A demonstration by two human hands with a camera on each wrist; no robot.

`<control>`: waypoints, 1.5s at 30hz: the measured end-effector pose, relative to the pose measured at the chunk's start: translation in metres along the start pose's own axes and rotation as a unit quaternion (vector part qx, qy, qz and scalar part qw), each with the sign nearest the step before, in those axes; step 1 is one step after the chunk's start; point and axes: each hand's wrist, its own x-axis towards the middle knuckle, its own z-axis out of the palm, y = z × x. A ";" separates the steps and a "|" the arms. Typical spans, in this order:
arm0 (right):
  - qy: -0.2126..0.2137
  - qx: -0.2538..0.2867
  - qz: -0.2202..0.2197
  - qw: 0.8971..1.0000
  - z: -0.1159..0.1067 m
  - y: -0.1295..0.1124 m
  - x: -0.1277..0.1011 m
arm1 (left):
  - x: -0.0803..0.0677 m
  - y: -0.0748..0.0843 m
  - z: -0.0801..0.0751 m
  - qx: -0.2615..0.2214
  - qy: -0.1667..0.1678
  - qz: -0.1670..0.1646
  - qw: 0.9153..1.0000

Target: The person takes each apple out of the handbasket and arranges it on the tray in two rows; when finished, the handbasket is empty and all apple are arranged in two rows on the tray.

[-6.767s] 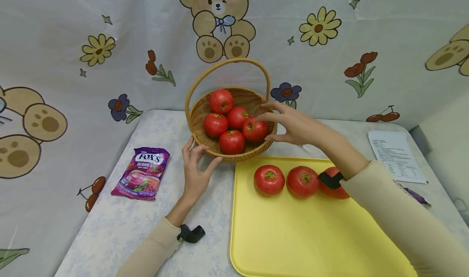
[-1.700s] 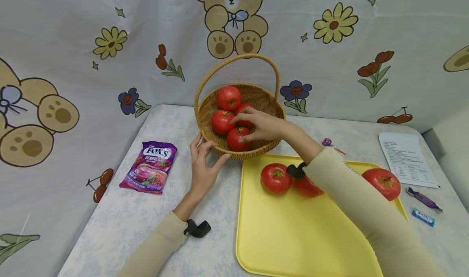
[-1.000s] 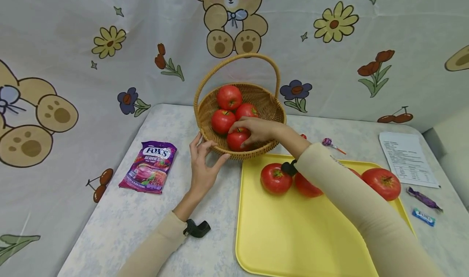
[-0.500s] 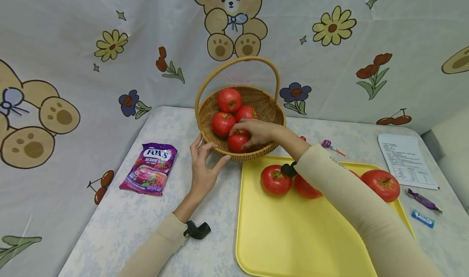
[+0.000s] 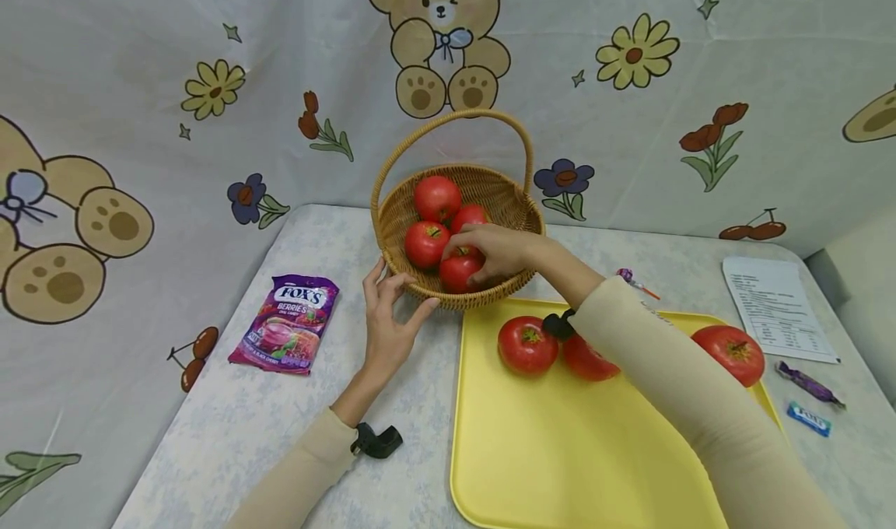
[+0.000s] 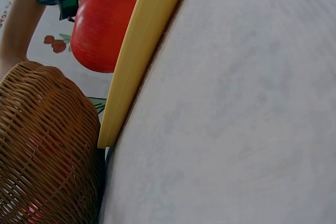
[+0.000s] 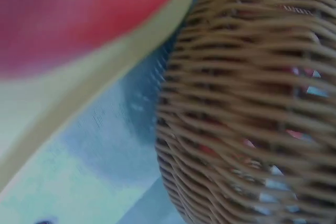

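The table (image 5: pixel 238 428) carries a tray (image 5: pixel 560 443), with a basket (image 5: pixel 455 302) at its 11 o'clock corner and a bag (image 5: pixel 287 323) at the basket's 8 o'clock. The left hand (image 5: pixel 387 334) touches the basket at 7 o'clock, its grip spread wide and enclosing nothing. The right hand (image 5: pixel 500 250) has its grip curled round an apple (image 5: pixel 459 272) inside the basket at 6 o'clock; three other apples (image 5: pixel 427 244) lie from 10 to 12 o'clock of it.

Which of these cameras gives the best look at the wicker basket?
The head view: it shows the wicker basket with its arched handle and red apples inside, though the right hand hides part. Both wrist views show only some of its woven outer side, cut off by the frame.
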 end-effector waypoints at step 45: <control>0.154 -0.042 -0.075 0.984 0.112 -0.088 -0.198 | -0.001 -0.002 0.002 0.003 0.002 0.007 1.000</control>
